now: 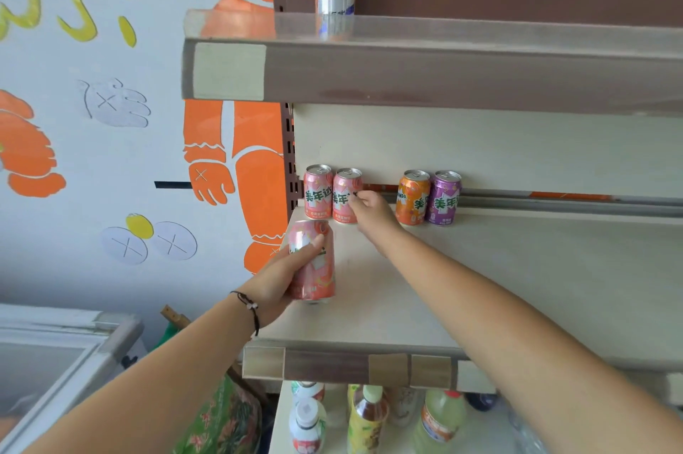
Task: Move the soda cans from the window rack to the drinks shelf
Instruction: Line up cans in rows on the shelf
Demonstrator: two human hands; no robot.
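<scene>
At the far left of the frame a painted wall (pixel 111 121) carries orange and yellow figures, with a glass-topped freezer (pixel 55 361) in the lower left corner. Just left of centre, the left hand (pixel 281 280) grips a pink can (pixel 314 261), held upright near the left edge of the cream drinks shelf (pixel 517 287). Behind it, against the back rail, stand two more pink cans (pixel 318 191), touching each other. The right hand (pixel 371 211) pinches the right-hand one of that pair with curled fingertips. A gap follows, then an orange can (pixel 412 196) and a purple can (pixel 443 196) side by side. To the right the shelf board lies bare to the frame's edge. Bottles (pixel 369 416) stand on the level below.
</scene>
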